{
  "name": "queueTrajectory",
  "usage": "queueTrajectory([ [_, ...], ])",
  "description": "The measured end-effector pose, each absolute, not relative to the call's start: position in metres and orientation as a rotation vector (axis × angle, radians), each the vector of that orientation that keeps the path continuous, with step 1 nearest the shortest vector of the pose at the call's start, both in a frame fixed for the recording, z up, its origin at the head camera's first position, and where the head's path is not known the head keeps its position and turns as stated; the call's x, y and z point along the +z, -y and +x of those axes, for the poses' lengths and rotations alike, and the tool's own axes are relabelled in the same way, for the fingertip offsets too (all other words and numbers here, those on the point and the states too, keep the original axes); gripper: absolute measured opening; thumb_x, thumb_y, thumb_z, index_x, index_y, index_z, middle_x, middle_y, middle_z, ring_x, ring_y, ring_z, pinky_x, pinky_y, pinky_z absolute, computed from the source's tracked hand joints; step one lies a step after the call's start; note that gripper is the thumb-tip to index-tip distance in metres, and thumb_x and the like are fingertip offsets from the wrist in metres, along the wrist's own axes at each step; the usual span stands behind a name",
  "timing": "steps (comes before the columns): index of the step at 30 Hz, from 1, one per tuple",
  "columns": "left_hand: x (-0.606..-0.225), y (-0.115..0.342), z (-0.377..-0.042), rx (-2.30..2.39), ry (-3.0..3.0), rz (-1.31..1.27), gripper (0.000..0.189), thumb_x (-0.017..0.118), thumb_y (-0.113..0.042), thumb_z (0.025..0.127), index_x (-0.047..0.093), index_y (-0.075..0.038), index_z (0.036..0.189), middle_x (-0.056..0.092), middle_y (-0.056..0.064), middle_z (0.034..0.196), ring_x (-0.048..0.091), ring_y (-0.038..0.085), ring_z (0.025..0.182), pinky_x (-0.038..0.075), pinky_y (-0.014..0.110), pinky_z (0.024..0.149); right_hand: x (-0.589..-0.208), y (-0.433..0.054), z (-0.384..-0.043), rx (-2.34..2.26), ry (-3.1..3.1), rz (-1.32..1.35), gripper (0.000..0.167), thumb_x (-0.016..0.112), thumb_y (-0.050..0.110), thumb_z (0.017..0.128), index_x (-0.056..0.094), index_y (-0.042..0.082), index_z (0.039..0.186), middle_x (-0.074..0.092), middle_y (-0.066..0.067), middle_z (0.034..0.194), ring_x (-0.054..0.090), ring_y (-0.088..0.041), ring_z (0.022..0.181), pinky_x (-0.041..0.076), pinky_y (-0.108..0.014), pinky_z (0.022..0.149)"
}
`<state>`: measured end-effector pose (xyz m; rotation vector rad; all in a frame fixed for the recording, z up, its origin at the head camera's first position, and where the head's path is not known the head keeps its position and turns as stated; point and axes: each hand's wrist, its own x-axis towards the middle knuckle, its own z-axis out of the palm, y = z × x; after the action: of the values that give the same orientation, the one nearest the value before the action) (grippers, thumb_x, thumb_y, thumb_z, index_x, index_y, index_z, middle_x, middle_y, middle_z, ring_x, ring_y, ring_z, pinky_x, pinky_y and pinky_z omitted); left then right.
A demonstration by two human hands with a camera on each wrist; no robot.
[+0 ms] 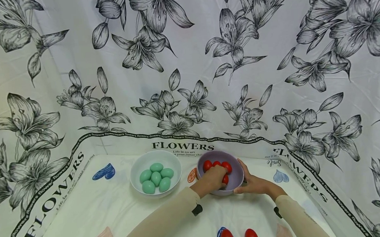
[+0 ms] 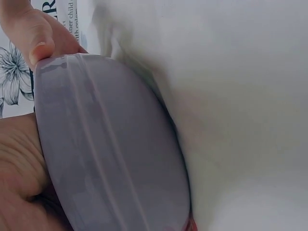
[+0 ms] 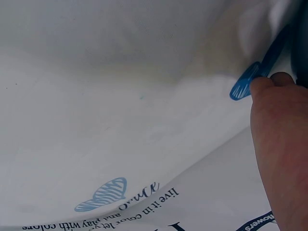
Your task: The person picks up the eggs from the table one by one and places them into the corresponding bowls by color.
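Note:
A purple bowl stands on the white cloth with several red eggs in it. My left hand reaches over its near left rim. Between that hand's thumb and fingers is a red egg, partly covered by the hand. At the bowl's right side, my right hand grips the wall, thumb toward the near side. In the left wrist view the bowl's outer wall fills much of the picture, with the right thumb against its rim. Only part of the right hand shows in the right wrist view.
To the left stands a white bowl holding several green eggs. Two more red eggs lie on the cloth at the near edge of the head view. A flower-printed cloth hangs behind.

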<state>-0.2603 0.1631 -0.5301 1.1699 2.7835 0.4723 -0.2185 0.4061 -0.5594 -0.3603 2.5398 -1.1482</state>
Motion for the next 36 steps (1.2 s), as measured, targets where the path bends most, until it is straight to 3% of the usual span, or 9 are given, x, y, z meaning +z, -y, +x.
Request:
queueTrajectory([
  [13, -0.529, -0.157, -0.260, 0.455, -2.816, 1.185, 0.044, 0.090, -0.029, 0.088, 0.074, -0.016, 0.126, 0.073, 0.000, 0.110, 0.070, 0.018, 0.098, 0.059, 0.032, 0.087, -0.559, -0.401, -0.220, -1.156, -2.538, -0.370, 0.136, 0.087, 0.038, 0.088, -0.026, 0.036, 0.164, -0.002, -0.015, 0.176, 0.020, -0.041, 0.158, 0.025, -0.064, 0.123],
  [22, -0.534, -0.148, -0.260, 0.696, -2.781, 1.286, 0.033, 0.084, -0.029, 0.094, 0.074, -0.011, 0.119, 0.074, -0.001, 0.104, 0.066, 0.010, 0.094, 0.057, 0.025, 0.084, -0.558, -0.400, -0.219, -1.155, -2.535, -0.376, 0.136, 0.086, 0.038, 0.088, -0.025, 0.029, 0.165, -0.004, -0.014, 0.176, 0.020, -0.042, 0.157, 0.025, -0.065, 0.123],
  [26, -0.529, -0.137, -0.254, 0.938, -2.728, 1.317, 0.042, 0.079, -0.029, 0.097, 0.072, -0.009, 0.133, 0.077, 0.003, 0.113, 0.068, 0.009, 0.094, 0.056, 0.022, 0.081, -0.557, -0.400, -0.220, -1.153, -2.530, -0.389, 0.136, 0.086, 0.038, 0.088, -0.025, 0.024, 0.165, -0.005, -0.016, 0.175, 0.019, -0.044, 0.158, 0.025, -0.067, 0.123],
  [29, -0.523, -0.125, -0.245, 1.083, -2.674, 1.354, 0.048, 0.074, -0.034, 0.101, 0.067, -0.014, 0.144, 0.077, 0.001, 0.123, 0.071, 0.008, 0.102, 0.056, 0.019, 0.085, -0.556, -0.399, -0.220, -1.140, -2.537, -0.401, 0.135, 0.085, 0.039, 0.089, -0.026, 0.026, 0.165, -0.005, -0.018, 0.176, 0.018, -0.044, 0.158, 0.025, -0.066, 0.123],
  [32, -0.519, -0.113, -0.230, 1.186, -2.594, 1.419, 0.051, 0.070, -0.042, 0.103, 0.064, -0.019, 0.148, 0.077, -0.003, 0.123, 0.070, 0.004, 0.102, 0.056, 0.018, 0.088, -0.555, -0.399, -0.219, -1.146, -2.541, -0.409, 0.135, 0.085, 0.038, 0.090, -0.027, 0.026, 0.164, -0.006, -0.021, 0.175, 0.014, -0.047, 0.159, 0.025, -0.068, 0.123],
  [36, -0.521, -0.098, -0.202, 1.342, -2.444, 1.451, 0.055, 0.066, -0.051, 0.103, 0.062, -0.023, 0.150, 0.072, -0.007, 0.134, 0.067, 0.005, 0.116, 0.055, 0.026, 0.099, -0.555, -0.402, -0.215, -1.161, -2.535, -0.424, 0.136, 0.085, 0.037, 0.090, -0.028, 0.022, 0.164, -0.007, -0.024, 0.174, 0.012, -0.052, 0.158, 0.023, -0.071, 0.122],
])
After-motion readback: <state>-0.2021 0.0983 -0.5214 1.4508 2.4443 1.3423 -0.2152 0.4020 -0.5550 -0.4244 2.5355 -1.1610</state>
